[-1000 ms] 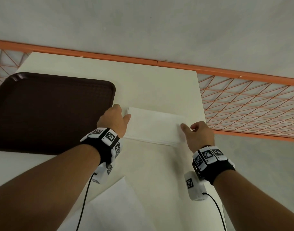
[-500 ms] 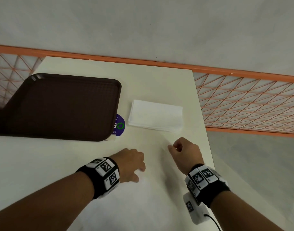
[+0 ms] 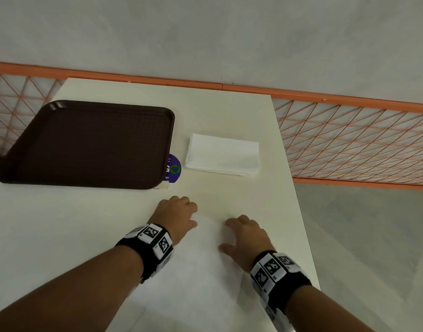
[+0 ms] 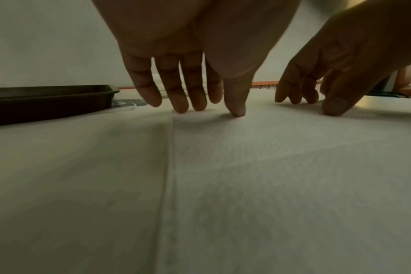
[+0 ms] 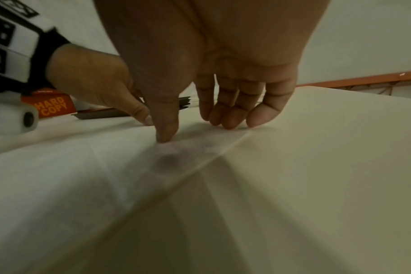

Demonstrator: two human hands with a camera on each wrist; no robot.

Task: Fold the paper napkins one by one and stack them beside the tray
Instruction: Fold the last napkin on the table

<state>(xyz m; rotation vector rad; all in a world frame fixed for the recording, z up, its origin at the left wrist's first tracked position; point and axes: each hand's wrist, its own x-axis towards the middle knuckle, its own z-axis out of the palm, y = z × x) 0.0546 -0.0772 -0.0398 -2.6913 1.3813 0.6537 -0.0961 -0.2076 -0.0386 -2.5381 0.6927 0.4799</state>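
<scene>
Both hands reached down onto a flat napkin (image 3: 205, 267) on the table (image 3: 62, 236). The left hand (image 3: 175, 215) and right hand (image 3: 247, 237) were side by side, fingers spread and bent down, tips touching the paper, gripping nothing. The folded stack (image 3: 222, 155) lay beside the tray (image 3: 86, 144).

Dark brown tray (image 3: 86, 144), white napkins (image 3: 223, 155), orange lattice railing (image 3: 349, 140)
</scene>
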